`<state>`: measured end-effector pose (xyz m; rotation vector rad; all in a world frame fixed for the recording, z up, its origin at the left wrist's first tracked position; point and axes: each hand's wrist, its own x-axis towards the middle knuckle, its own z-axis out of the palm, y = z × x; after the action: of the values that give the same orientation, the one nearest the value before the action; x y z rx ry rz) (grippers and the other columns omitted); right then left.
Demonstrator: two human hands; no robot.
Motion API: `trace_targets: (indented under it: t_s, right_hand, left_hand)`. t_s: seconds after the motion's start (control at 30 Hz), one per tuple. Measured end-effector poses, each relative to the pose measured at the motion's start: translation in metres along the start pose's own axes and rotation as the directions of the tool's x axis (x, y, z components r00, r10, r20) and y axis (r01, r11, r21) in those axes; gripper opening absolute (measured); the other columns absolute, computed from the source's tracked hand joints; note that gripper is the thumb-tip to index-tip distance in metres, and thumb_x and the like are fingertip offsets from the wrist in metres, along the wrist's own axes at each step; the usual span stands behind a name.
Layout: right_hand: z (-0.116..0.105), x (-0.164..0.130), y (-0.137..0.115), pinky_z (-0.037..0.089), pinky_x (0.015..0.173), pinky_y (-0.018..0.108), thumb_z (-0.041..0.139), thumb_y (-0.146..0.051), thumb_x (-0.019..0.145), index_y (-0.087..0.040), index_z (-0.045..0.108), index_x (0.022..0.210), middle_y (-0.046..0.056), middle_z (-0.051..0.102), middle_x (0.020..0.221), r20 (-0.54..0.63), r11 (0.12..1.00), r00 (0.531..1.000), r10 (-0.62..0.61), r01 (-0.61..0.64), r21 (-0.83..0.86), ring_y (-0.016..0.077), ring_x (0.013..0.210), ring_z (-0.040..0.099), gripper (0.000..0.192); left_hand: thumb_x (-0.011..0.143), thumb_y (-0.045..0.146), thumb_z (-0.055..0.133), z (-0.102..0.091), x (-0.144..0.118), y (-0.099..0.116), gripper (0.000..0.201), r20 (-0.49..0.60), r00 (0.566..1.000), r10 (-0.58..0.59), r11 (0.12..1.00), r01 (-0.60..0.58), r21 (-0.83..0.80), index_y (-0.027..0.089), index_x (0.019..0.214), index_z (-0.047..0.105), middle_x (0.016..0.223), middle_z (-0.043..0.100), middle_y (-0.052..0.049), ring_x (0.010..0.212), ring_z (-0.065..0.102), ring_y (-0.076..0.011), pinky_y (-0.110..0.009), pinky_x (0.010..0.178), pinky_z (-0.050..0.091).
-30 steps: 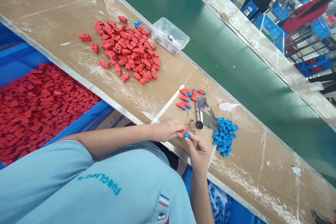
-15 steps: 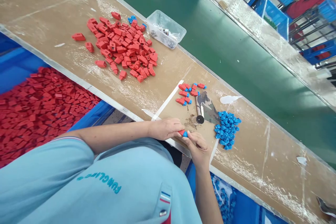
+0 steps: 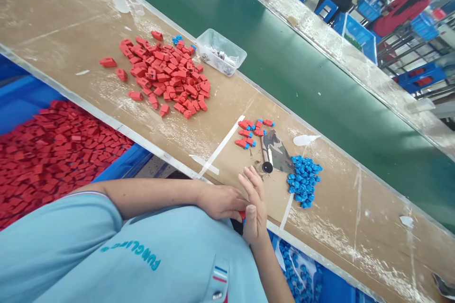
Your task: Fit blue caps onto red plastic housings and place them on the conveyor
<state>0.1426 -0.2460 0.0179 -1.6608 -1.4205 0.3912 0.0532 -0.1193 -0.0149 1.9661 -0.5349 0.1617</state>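
My left hand (image 3: 223,201) is closed on a small red block (image 3: 242,215), of which only a bit shows, with a trace of blue at its end. My right hand (image 3: 255,206) is open, fingers stretched upward, its palm side against the block's end. Beyond the hands lie several red blocks with blue tips (image 3: 244,133). A camouflage-patterned cloth (image 3: 279,154) lies beside them, with a black-topped round item (image 3: 267,167) at its near corner. Right of the cloth is a heap of small blue pieces (image 3: 304,180).
A large pile of red blocks (image 3: 167,71) lies to the left, near a clear plastic box (image 3: 220,52). A blue crate of red blocks (image 3: 64,151) stands below the table's edge, and blue pieces in a bin (image 3: 302,270) at right. A green belt (image 3: 284,61) runs behind; people stand beyond.
Both hands have come down closer to my body with the block. My right hand has gone from pinching its blue end to stretched fingers with the palm against it.
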Motion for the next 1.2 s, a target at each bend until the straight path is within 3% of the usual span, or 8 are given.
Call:
trace_targets:
  t_s: [0.33,0.43,0.5,0.63,0.77,0.87,1.0,1.2]
  right_hand:
    - [0.003,-0.009,0.013,0.035,0.107,0.053,0.025,-0.045,0.099,-0.03,0.053,0.132,0.007,0.054,0.135,0.015,0.994,1.0,0.027,-0.028,0.11,0.027,0.131,0.044,0.046]
    - [-0.004,-0.012,0.019,0.039,0.104,0.052,0.026,-0.051,0.097,-0.027,0.056,0.128,0.009,0.054,0.135,-0.123,0.988,0.989,0.087,-0.07,0.137,0.0278,0.127,0.048,0.05]
    - [-0.013,-0.018,0.027,0.041,0.101,0.051,0.029,-0.049,0.097,-0.023,0.06,0.123,0.012,0.057,0.129,-0.301,0.981,0.945,0.129,-0.078,0.177,0.0284,0.122,0.052,0.049]
    - [-0.036,-0.04,0.05,0.044,0.095,0.051,0.045,-0.04,0.092,-0.019,0.065,0.111,0.013,0.062,0.12,-0.542,0.972,0.807,0.235,-0.2,0.123,0.0275,0.11,0.058,0.034]
    - [-0.054,-0.063,0.063,0.045,0.093,0.049,0.051,-0.038,0.09,-0.019,0.065,0.111,0.013,0.062,0.118,-0.562,0.933,0.767,0.31,-0.358,0.027,0.0265,0.104,0.06,0.031]
    - [-0.062,-0.076,0.07,0.048,0.09,0.045,0.052,-0.041,0.09,-0.019,0.065,0.113,0.013,0.062,0.12,-0.581,0.902,0.727,0.366,-0.432,0.028,0.0276,0.105,0.06,0.035]
    - [-0.069,-0.089,0.086,0.049,0.089,0.044,0.053,-0.046,0.089,-0.018,0.065,0.115,0.013,0.065,0.114,-0.66,0.852,0.625,0.417,-0.522,0.044,0.0278,0.101,0.063,0.04]
    - [-0.062,-0.099,0.115,0.055,0.079,0.038,0.056,-0.044,0.088,-0.016,0.065,0.114,0.012,0.069,0.102,-0.75,0.873,0.549,0.369,-0.482,0.077,0.0248,0.087,0.067,0.039]
  left_hand:
    - [0.097,0.03,0.036,0.012,-0.001,-0.005,0.028,-0.027,0.999,0.026,0.999,-0.025,0.038,0.016,0.089,0.058,0.09,0.069,-0.013,0.083,0.063,-0.0225,-0.031,0.075,0.051]
    - [0.096,0.03,0.042,-0.002,0.001,-0.007,0.024,-0.026,1.0,-0.012,0.969,0.018,0.246,0.016,0.085,0.058,0.081,0.067,-0.009,0.075,0.059,-0.0211,-0.03,0.069,0.048]
    - [0.097,0.033,0.042,-0.022,0.004,-0.014,0.028,-0.123,0.99,-0.066,0.9,0.113,0.421,0.015,0.084,0.059,0.076,0.063,-0.009,0.073,0.055,-0.021,-0.031,0.068,0.046]
    - [0.098,0.035,0.036,-0.064,0.01,-0.036,0.036,-0.472,0.861,-0.189,0.632,0.475,0.613,0.013,0.085,0.06,0.084,0.06,-0.011,0.083,0.052,-0.0233,-0.037,0.082,0.043]
    - [0.088,0.054,0.051,-0.084,0.016,-0.06,0.048,-0.588,0.772,-0.242,0.477,0.622,0.621,0.008,0.095,0.061,0.105,0.057,-0.019,0.102,0.049,-0.0329,-0.048,0.089,0.04]
    - [0.076,0.059,0.064,-0.09,0.023,-0.074,0.062,-0.536,0.821,-0.199,0.522,0.552,0.651,0.013,0.118,0.058,0.127,0.048,-0.021,0.123,0.038,-0.0407,-0.054,0.098,0.034]
    - [0.082,0.037,0.061,-0.104,0.044,-0.089,0.047,-0.332,0.928,-0.167,0.576,0.365,0.731,0.03,0.128,0.056,0.143,0.041,-0.014,0.133,0.029,-0.0442,-0.062,0.101,0.027]
    - [0.085,0.034,0.056,-0.136,0.098,-0.124,0.04,-0.325,0.924,-0.201,0.543,0.382,0.748,0.03,0.124,0.061,0.138,0.048,-0.014,0.128,0.035,-0.0464,-0.063,0.095,0.029]
